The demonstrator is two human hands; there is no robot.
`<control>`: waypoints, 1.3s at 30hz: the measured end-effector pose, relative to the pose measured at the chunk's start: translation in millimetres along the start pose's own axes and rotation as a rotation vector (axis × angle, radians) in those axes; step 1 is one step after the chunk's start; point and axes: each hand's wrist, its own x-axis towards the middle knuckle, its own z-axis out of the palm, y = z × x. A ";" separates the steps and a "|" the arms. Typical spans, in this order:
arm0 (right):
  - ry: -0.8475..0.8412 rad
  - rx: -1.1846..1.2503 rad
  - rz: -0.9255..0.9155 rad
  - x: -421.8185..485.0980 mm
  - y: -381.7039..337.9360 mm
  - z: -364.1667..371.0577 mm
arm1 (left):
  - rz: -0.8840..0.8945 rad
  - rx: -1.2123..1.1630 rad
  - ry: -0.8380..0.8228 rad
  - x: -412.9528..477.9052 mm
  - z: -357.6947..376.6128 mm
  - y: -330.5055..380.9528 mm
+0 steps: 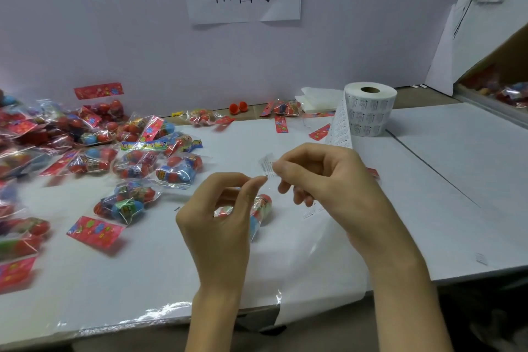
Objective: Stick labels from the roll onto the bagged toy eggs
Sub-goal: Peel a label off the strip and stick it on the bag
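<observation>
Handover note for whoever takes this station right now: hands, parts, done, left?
Right hand: pinches one label.
Left hand: fingertips at the label's lower edge; unclear whether it grips.
Bagged egg pack: on the table, under the hands.
Label roll: upright at far right, strip trailing toward the right hand.
Pile of bagged eggs: at left.
Done: a label is in hand.
Left: stick it on the pack, then work through the pile; I cannot tell which bags there are already labelled.

Right hand (pixel 323 180) pinches label (pixel 267 164) over bagged eggs (pixel 261 206); left hand (pixel 223 217) fingertips at its lower edge; roll (pixel 370 111) behind
</observation>
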 end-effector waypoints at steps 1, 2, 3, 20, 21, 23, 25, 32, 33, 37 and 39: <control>0.009 -0.003 -0.008 -0.4 0.6 -0.9 | -0.005 0.001 -0.011 0.0 0.3 0.2; 0.019 -0.004 -0.019 -0.2 1.0 -1.2 | -0.015 0.006 -0.022 0.4 0.5 1.2; 0.037 -0.002 -0.037 0.0 1.9 -1.0 | -0.024 0.011 -0.037 0.6 0.5 1.8; 0.129 -0.490 0.206 22.5 61.6 40.8 | -0.407 0.069 -0.204 -1.5 2.0 -19.3; 0.143 -0.483 0.190 22.9 61.6 42.5 | -0.405 0.069 -0.205 -1.4 1.7 -19.3; 0.174 -0.445 0.168 23.6 61.1 44.8 | -0.397 0.057 -0.200 -1.2 1.1 -18.2; 0.212 -0.356 0.148 24.6 59.6 45.1 | -0.390 0.033 -0.163 -0.8 1.0 -16.4; 0.411 -0.014 -0.026 23.2 45.4 35.7 | -0.444 -0.101 0.098 5.2 -2.7 -11.2; 0.432 0.050 -0.046 22.5 42.2 33.4 | -0.500 -0.146 0.096 6.4 -3.5 -11.1; 0.374 0.319 -0.075 19.9 30.2 28.7 | -0.812 -0.431 -0.160 11.8 -2.1 -9.4; 0.298 0.324 -0.073 18.9 28.3 30.8 | -0.858 -0.583 -0.293 11.7 -0.1 -9.4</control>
